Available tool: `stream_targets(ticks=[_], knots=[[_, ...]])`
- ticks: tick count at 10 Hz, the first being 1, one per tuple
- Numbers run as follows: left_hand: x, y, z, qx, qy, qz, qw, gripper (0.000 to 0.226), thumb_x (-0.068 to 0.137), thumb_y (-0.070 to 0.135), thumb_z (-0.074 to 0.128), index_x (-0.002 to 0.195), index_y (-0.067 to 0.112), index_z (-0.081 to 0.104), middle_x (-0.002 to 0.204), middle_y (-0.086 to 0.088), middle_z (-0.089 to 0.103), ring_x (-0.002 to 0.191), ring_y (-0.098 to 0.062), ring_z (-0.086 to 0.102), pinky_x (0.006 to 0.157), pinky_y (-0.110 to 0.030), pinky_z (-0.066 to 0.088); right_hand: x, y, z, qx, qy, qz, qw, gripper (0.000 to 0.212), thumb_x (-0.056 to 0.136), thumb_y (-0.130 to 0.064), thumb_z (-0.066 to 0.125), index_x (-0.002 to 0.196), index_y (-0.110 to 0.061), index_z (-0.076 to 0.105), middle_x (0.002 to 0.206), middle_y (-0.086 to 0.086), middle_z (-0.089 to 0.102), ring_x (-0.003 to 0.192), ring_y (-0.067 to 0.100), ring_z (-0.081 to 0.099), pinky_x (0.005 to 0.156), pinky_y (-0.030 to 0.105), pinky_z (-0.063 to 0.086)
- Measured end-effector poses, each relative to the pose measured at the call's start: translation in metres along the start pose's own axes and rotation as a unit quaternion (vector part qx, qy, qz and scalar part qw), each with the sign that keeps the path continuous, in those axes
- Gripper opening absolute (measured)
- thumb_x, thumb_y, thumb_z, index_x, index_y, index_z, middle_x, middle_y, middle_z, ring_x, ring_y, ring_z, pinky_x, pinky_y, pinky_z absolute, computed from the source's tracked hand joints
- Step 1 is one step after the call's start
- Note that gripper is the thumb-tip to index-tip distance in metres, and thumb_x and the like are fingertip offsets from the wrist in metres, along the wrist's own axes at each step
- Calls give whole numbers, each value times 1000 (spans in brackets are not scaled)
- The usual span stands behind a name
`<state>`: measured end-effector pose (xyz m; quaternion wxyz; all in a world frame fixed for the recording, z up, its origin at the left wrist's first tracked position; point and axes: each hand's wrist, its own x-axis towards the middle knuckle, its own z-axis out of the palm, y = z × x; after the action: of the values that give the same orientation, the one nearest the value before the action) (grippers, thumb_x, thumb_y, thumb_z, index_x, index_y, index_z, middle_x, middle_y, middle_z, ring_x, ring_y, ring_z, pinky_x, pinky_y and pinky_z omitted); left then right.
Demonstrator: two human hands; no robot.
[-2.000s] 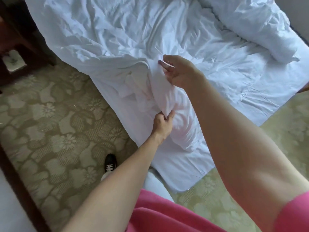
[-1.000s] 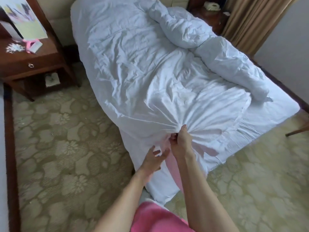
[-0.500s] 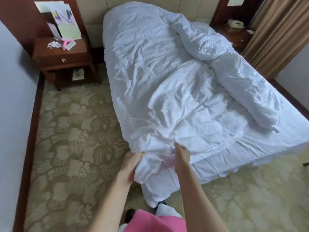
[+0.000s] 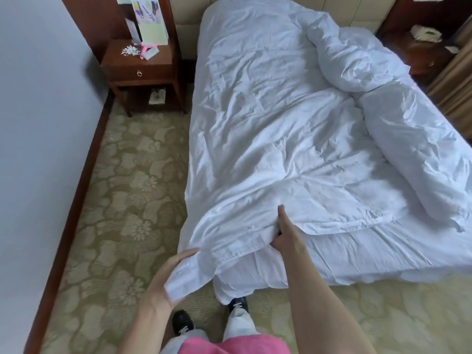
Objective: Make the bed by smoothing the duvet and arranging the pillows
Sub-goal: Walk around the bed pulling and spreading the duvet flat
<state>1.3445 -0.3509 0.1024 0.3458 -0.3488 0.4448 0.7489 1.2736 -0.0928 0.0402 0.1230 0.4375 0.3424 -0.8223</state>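
Note:
A crumpled white duvet (image 4: 268, 129) covers the left part of the bed, with its right side bunched into a long roll (image 4: 413, 149) along the bed's right edge. My left hand (image 4: 166, 274) holds the duvet's near left corner, which hangs over the foot of the bed. My right hand (image 4: 287, 235) grips the duvet's near edge a little further right, thumb on top. The white bottom sheet (image 4: 370, 254) shows bare at the foot of the bed. No pillow is clearly visible.
A wooden nightstand (image 4: 143, 65) with cards and a pink item stands left of the bed's head. A second nightstand (image 4: 424, 47) and a curtain (image 4: 457, 80) are at the right. Patterned carpet (image 4: 122, 200) runs between the bed and the left wall (image 4: 38, 123). My shoes (image 4: 182, 321) are at the bed's foot.
The view has lifted and pulled back from the bed's corner to the whole bed. My hands have spread apart along the duvet's near edge, the left one moving out to the corner.

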Motion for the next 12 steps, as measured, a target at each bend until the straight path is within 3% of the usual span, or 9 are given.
stream_targets(ticks=[1, 2, 4, 5, 6, 7, 8, 9, 12], knots=[[-2, -18, -1, -34, 5, 6, 999, 16, 90, 16, 59, 85, 11, 74, 59, -2, 71, 49, -13, 68, 53, -26, 57, -6, -6, 2, -18, -2, -49, 999, 55, 105, -47, 36, 132, -4, 58, 103, 13, 74, 89, 26, 72, 76, 38, 60], [-13, -23, 4, -36, -40, -1, 999, 39, 95, 11, 50, 71, 5, 80, 73, -13, 72, 60, -20, 72, 53, -28, 58, -27, 4, -18, -35, 44, -94, 994, 53, 104, -43, 38, 133, -3, 58, 113, 16, 71, 94, 28, 70, 69, 33, 59], [-49, -38, -23, -100, -51, 26, 993, 37, 91, 25, 58, 116, 1, 69, 118, -18, 70, 106, -28, 68, 85, -38, 56, -113, 45, -70, -104, 96, -165, 976, 47, 100, -45, 51, 111, -1, 64, 84, 9, 64, 71, 20, 63, 59, 31, 53], [-69, -51, -33, -128, -63, 5, 990, 35, 90, 25, 58, 103, -4, 72, 103, -19, 74, 85, -26, 75, 62, -32, 61, -136, 54, -54, -79, 84, -188, 975, 38, 103, -42, 48, 103, -8, 65, 83, 8, 73, 76, 20, 71, 73, 35, 60], [-71, -56, -55, -130, 22, -2, 991, 36, 99, 28, 51, 103, -5, 65, 74, -19, 73, 65, -28, 72, 48, -30, 55, -131, 80, -42, -120, 125, -147, 974, 50, 102, -45, 47, 115, 1, 61, 86, 10, 65, 77, 24, 64, 70, 36, 52], [-68, -52, -77, 6, 161, 98, 982, 29, 90, 19, 70, 111, 3, 60, 87, -14, 69, 76, -26, 66, 59, -31, 51, -126, 108, -45, -139, 172, -82, 972, 51, 102, -43, 47, 125, 2, 53, 86, 10, 58, 76, 24, 59, 68, 35, 53], [-78, -39, -86, 41, 206, 181, 961, 41, 88, 12, 72, 124, 10, 55, 98, -9, 62, 89, -29, 62, 78, -35, 51, -142, 120, -32, -111, 149, -91, 978, 41, 102, -44, 47, 119, -7, 52, 93, 10, 59, 83, 25, 61, 70, 34, 55], [-79, -33, -96, 32, 209, 207, 955, 44, 88, 16, 72, 128, 10, 54, 115, -12, 63, 100, -30, 63, 78, -37, 55, -149, 123, -20, -89, 138, -124, 979, 40, 102, -45, 48, 112, -7, 54, 92, 9, 60, 84, 24, 61, 76, 35, 55], [-79, -12, -128, -30, 151, 257, 954, 38, 95, 13, 60, 131, 0, 52, 108, -12, 59, 77, -20, 59, 69, -35, 51, -165, 137, 7, -121, 155, -169, 966, 42, 103, -45, 45, 95, -5, 53, 83, 7, 55, 82, 25, 57, 86, 43, 54]])
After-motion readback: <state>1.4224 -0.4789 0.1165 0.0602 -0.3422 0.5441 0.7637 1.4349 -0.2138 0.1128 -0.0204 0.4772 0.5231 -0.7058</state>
